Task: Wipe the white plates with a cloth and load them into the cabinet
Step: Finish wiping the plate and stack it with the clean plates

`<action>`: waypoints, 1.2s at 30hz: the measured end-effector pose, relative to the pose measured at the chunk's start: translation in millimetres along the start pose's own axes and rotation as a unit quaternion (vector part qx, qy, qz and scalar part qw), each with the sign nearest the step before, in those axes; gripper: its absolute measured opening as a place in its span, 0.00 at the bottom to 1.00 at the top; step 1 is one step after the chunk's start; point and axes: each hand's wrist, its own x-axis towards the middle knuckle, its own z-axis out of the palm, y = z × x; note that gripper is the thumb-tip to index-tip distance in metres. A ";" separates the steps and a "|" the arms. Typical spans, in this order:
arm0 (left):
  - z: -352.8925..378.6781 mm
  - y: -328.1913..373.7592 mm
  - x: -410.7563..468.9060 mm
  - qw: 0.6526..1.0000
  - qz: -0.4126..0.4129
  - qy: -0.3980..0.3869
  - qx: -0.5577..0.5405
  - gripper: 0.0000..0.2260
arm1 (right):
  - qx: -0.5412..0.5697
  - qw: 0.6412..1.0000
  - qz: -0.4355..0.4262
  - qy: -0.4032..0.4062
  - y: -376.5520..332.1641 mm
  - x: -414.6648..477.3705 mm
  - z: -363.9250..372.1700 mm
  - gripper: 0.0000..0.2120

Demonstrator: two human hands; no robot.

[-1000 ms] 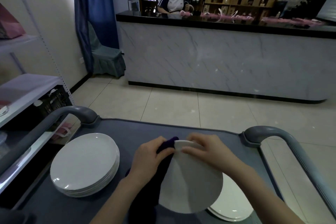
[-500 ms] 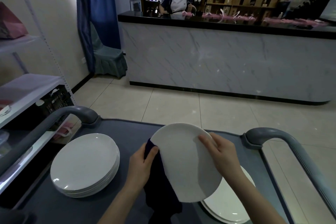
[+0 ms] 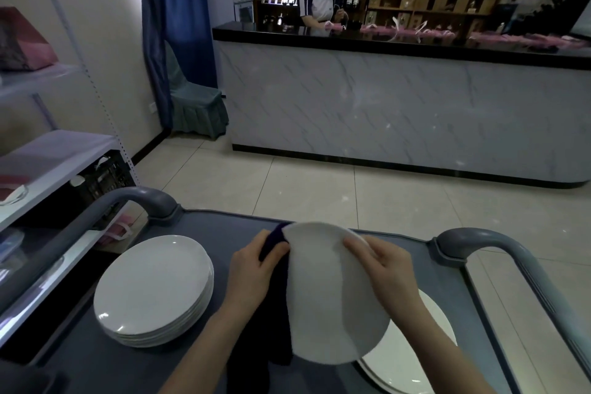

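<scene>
The white plate [image 3: 332, 297] is held tilted above the grey cart [image 3: 96, 361], one flat side toward the camera and its far rim pointing at the marble-fronted bar [image 3: 383, 112]. The left hand [image 3: 252, 269] has its grip clenched on a dark cloth [image 3: 275, 297] against the plate's left edge, and the right hand [image 3: 387, 269] grasps the upper right rim. A stack of plates [image 3: 153, 285] sits on the cart's left, another plate [image 3: 415, 358] – perhaps several – lies beneath the held one, and beyond are a tiled floor [image 3: 319, 189] and a shelf rack [image 3: 48, 150] at left.
</scene>
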 end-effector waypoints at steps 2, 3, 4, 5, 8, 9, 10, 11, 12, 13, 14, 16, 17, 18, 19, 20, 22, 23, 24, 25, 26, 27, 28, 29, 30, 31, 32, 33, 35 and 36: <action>2.2 -5.6 -6.2 0.995 -0.074 0.035 -0.060 0.10 | 0.060 0.994 0.058 0.077 1.4 -7.7 7.8 0.21; 3.9 -8.8 -10.1 0.992 -0.101 0.044 -0.068 0.09 | 0.070 0.990 0.080 0.088 3.2 -11.3 10.9 0.21; 4.6 -11.8 -13.8 0.990 -0.114 0.049 -0.061 0.09 | 0.065 0.990 0.093 0.080 6.2 -13.7 12.1 0.20; 4.2 -14.6 -16.6 0.990 -0.117 0.051 -0.053 0.09 | 0.049 0.992 0.102 0.055 8.2 -14.5 10.4 0.18; -2.7 -15.8 -17.5 0.996 -0.078 0.026 -0.030 0.10 | -0.001 0.997 0.070 -0.041 8.1 -4.4 -7.4 0.08; -4.4 -13.1 -15.2 0.999 -0.052 -0.004 -0.011 0.09 | 0.001 0.995 0.055 -0.081 4.1 2.6 -13.5 0.06; -4.5 -8.6 -12.6 0.999 -0.025 -0.044 0.011 0.09 | -0.007 0.991 0.042 -0.128 0.1 9.8 -17.8 0.07; -2.9 -3.0 -10.0 0.996 -0.002 -0.085 0.031 0.10 | -0.038 0.982 0.032 -0.181 -6.0 16.0 -19.0 0.09; -0.3 2.2 -8.1 0.992 0.016 -0.119 0.047 0.11 | -0.088 0.968 0.019 -0.232 -11.5 20.7 -17.0 0.10; 2.6 6.1 -6.7 0.988 0.026 -0.139 0.058 0.13 | -0.138 0.952 0.004 -0.271 -15.5 23.7 -12.5 0.13; 5.1 8.3 -5.8 0.987 0.030 -0.143 0.061 0.12 | -0.177 0.941 -0.012 -0.288 -17.1 24.6 -7.5 0.19; 9.1 6.7 -6.7 0.991 0.022 -0.127 0.037 0.08 | -0.204 0.943 -0.036 -0.260 -15.8 20.5 1.1 0.28; 10.3 4.1 -9.2 0.993 0.016 -0.115 0.023 0.08 | -0.209 0.947 -0.046 -0.237 -12.8 16.9 3.8 0.30; 10.7 0.9 -12.9 0.995 0.009 -0.102 0.013 0.09 | -0.213 0.951 -0.056 -0.216 -8.3 12.7 5.1 0.28; 10.6 -2.6 -16.8 0.997 -0.005 -0.082 0.001 0.08 | -0.207 0.957 -0.060 -0.192 -2.8 9.0 5.3 0.23; 10.1 -7.0 -20.8 0.998 -0.027 -0.055 -0.018 0.08 | -0.188 0.968 -0.055 -0.158 3.1 5.6 5.3 0.18; 9.1 -16.1 -28.7 0.994 -0.086 -0.001 -0.061 0.08 | -0.123 0.991 -0.020 -0.057 11.6 -1.5 4.4 0.14; 9.3 -20.3 -32.5 0.990 -0.116 0.016 -0.078 0.09 | -0.084 0.996 0.006 -0.007 13.1 -5.4 4.2 0.14; 10.0 -24.2 -35.7 0.985 -0.141 0.022 -0.092 0.10 | -0.050 0.998 0.029 0.028 14.2 -8.9 4.2 0.16; 10.4 -26.8 -37.5 0.982 -0.157 0.023 -0.099 0.11 | -0.028 0.998 0.041 0.041 15.4 -11.9 4.4 0.17; 9.1 -28.2 -37.9 0.983 -0.159 0.017 -0.094 0.11 | -0.020 0.998 0.046 0.034 16.3 -14.4 4.4 0.17; 7.0 -28.3 -36.3 0.985 -0.150 0.009 -0.081 0.11 | -0.027 0.999 0.044 0.011 17.4 -15.7 3.8 0.15; 3.9 -27.2 -33.7 0.989 -0.134 -0.001 -0.067 0.09 | -0.039 0.998 0.042 -0.020 18.2 -15.7 2.0 0.14; 0.5 -25.1 -29.9 0.992 -0.116 -0.012 -0.055 0.08 | -0.056 0.997 0.037 -0.043 18.5 -13.9 -0.4 0.13; -2.9 -22.6 -25.7 0.994 -0.098 -0.023 -0.046 0.06 | -0.070 0.996 0.031 -0.053 16.9 -10.8 -3.0 0.14; -5.6 -20.0 -21.3 0.995 -0.082 -0.033 -0.041 0.04 | -0.078 0.995 0.024 -0.054 13.8 -7.1 -6.1 0.14; -8.0 -16.7 -16.8 0.997 -0.063 -0.042 -0.035 0.03 | -0.083 0.995 0.013 -0.057 9.5 -3.0 -8.6 0.14; -10.4 -13.4 -12.0 0.997 -0.043 -0.053 -0.026 0.03 | -0.090 0.994 -0.004 -0.067 5.4 0.5 -10.3 0.15; -12.9 -5.6 -3.8 0.995 -0.003 -0.100 -0.008 0.03 | -0.127 0.985 -0.049 -0.108 -2.7 4.7 -10.4 0.16; -12.5 -1.9 -0.5 0.991 0.018 -0.132 0.009 0.06 | -0.160 0.975 -0.069 -0.135 -4.9 5.7 -8.2 0.16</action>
